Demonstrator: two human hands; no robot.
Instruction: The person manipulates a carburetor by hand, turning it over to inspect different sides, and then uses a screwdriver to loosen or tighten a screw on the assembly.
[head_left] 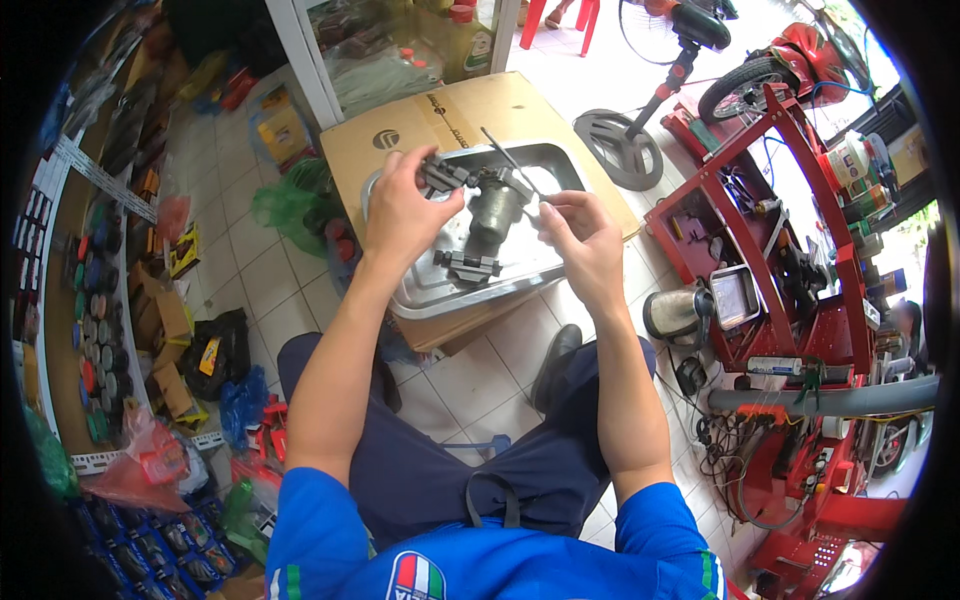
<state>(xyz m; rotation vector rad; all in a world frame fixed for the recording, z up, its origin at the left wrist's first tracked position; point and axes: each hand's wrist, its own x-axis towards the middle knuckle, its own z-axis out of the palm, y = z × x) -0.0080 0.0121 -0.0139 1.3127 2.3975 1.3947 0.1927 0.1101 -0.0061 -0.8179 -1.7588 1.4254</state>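
My left hand (pixel 400 208) grips a dark grey metal engine part (pixel 487 205), a cylinder with a crosswise shaft, and holds it above a shiny metal tray (pixel 425 295). My right hand (pixel 585 235) pinches a thin metal rod tool (pixel 510 160) whose lower end meets the part and whose tip points up and away. A second small dark metal part (pixel 467 266) lies in the tray just below the held one. The tray rests on a flat brown cardboard box (pixel 400 140).
A red tool cart (pixel 790 260) crowded with tools stands at the right, a metal kettle (pixel 672 313) beside it. A standing fan (pixel 640 120) and a red motorbike (pixel 790 60) are behind. Shelves of small goods line the left wall (pixel 100 300). Bags and packages lie on the tiled floor.
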